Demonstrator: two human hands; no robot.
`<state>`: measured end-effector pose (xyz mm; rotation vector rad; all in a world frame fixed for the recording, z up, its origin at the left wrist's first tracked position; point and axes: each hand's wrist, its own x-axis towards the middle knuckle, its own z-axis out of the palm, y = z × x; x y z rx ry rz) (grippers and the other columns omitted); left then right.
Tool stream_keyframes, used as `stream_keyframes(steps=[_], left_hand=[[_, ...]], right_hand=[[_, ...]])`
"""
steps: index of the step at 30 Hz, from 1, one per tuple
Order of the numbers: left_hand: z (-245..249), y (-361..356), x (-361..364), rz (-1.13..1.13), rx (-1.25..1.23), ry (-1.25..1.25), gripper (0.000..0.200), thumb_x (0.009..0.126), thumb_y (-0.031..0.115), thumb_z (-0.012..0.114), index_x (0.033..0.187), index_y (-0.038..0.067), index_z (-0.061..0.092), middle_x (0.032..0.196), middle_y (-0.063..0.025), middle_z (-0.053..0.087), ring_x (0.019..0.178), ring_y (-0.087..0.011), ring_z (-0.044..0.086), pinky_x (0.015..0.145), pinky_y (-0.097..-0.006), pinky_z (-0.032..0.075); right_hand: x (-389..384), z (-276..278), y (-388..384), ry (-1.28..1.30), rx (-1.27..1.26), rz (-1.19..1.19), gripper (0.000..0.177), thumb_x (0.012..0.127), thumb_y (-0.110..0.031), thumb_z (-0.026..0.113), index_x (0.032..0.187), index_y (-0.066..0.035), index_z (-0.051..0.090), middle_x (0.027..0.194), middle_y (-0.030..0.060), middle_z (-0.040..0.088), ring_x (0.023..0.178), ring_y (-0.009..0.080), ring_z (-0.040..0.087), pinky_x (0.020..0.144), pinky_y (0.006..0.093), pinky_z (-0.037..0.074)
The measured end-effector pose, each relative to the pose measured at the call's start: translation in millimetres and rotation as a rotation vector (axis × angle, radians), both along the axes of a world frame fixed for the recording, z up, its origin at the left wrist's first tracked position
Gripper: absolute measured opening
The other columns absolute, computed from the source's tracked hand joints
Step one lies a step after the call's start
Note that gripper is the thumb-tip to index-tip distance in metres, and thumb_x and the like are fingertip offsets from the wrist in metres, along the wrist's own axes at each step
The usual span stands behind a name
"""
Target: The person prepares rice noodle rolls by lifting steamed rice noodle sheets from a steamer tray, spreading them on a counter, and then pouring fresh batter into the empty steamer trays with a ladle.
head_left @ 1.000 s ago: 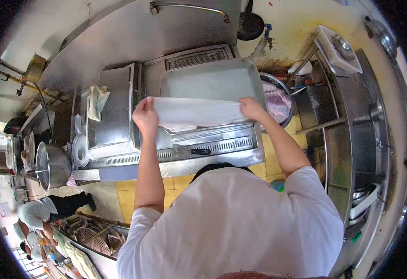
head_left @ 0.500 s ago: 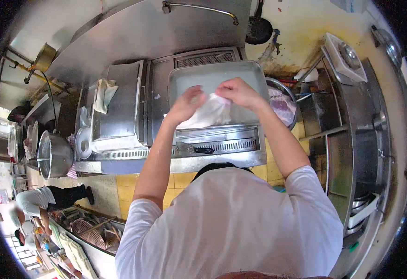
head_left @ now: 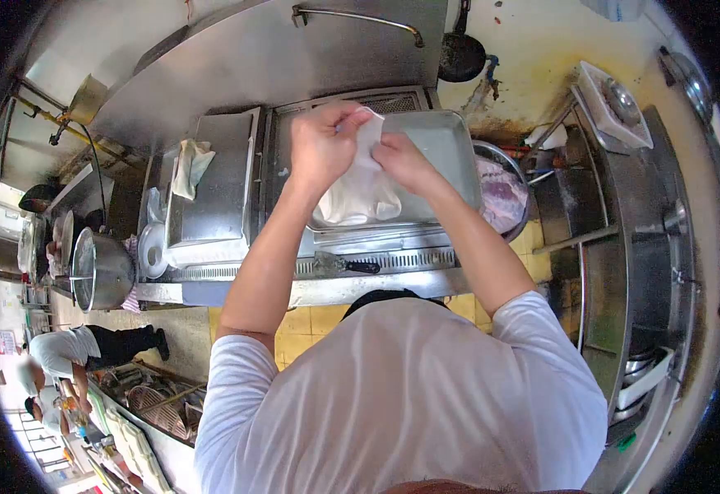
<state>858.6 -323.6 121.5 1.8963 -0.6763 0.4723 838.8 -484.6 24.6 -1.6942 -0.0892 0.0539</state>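
A limp white cloth (head_left: 358, 200) hangs between my two hands over a shallow metal tray (head_left: 450, 132), its lower folds bunched near the tray's front edge. My left hand (head_left: 324, 146) is closed on the cloth's upper edge, raised toward the back of the counter. Lower and to the right, my right hand (head_left: 404, 161) pinches the cloth's other side. Between the hands the cloth is drawn into a narrow strip. Parts of the tray are hidden behind my hands and the cloth.
A scraper with a black handle (head_left: 362, 267) lies on the counter's front ledge. Right of the tray stands a bowl of raw meat (head_left: 500, 196). Another cloth (head_left: 190, 169) rests on a metal cover at left. A large pot (head_left: 101, 270) and a bent-over person (head_left: 64, 354) are farther left.
My left hand has risen and moved toward the back, now gripping the cloth where before it was apart from it. The cloth's upper part is pulled up; my right hand has shifted slightly.
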Motion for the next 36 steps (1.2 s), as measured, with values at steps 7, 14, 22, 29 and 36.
stream_keyframes(steps=[7, 14, 22, 29, 36], left_hand=[[6.1, 23.0, 8.3, 0.122, -0.055, 0.119, 0.012, 0.091, 0.012, 0.071, 0.096, 0.002, 0.076, 0.086, -0.0133, 0.075, 0.075, -0.016, 0.069, 0.07, -0.0303, 0.054], [3.2, 0.7, -1.5, -0.013, 0.08, 0.099, 0.01, 0.09, 0.012, 0.071, 0.096, 0.006, 0.077, 0.088, -0.0154, 0.075, 0.079, -0.0225, 0.073, 0.072, -0.0324, 0.056], [-143.7, 81.6, 38.7, 0.332, 0.253, 0.221, 0.018, 0.089, 0.023, 0.073, 0.093, 0.005, 0.075, 0.088, -0.0172, 0.073, 0.08, -0.0314, 0.071, 0.074, -0.0379, 0.055], [-287.1, 64.5, 23.4, 0.093, 0.861, 0.44, 0.026, 0.084, 0.034, 0.068, 0.094, 0.011, 0.076, 0.095, -0.0179, 0.073, 0.093, -0.0386, 0.07, 0.087, -0.049, 0.055], [-195.7, 27.6, 52.3, 0.01, 0.384, 0.502, 0.025, 0.089, 0.026, 0.068, 0.099, 0.004, 0.071, 0.094, -0.0229, 0.07, 0.087, -0.0424, 0.068, 0.077, -0.0462, 0.054]], right_hand=[[-15.1, -88.9, -55.5, 0.065, -0.374, -0.044, 0.029, 0.085, -0.009, 0.058, 0.109, 0.005, 0.07, 0.091, 0.0159, 0.073, 0.089, 0.025, 0.07, 0.085, 0.0374, 0.053], [5.6, 30.0, 8.7, -0.152, 0.197, -0.014, 0.027, 0.084, -0.005, 0.055, 0.106, 0.003, 0.069, 0.093, 0.0038, 0.07, 0.09, 0.0155, 0.064, 0.08, 0.0329, 0.05], [-30.5, -168.5, -64.5, -0.05, -0.888, -0.23, 0.02, 0.083, -0.013, 0.058, 0.091, 0.003, 0.068, 0.093, 0.0251, 0.068, 0.09, 0.042, 0.065, 0.086, 0.0475, 0.052], [-34.0, -178.1, -40.1, -0.081, -1.107, -0.032, 0.02, 0.076, -0.008, 0.062, 0.091, -0.002, 0.073, 0.096, 0.0236, 0.069, 0.096, 0.0415, 0.065, 0.09, 0.0481, 0.052], [6.0, -106.7, -45.2, 0.281, -1.088, 0.102, 0.023, 0.078, -0.009, 0.061, 0.096, 0.0, 0.073, 0.098, 0.0224, 0.072, 0.097, 0.0378, 0.068, 0.086, 0.044, 0.054]])
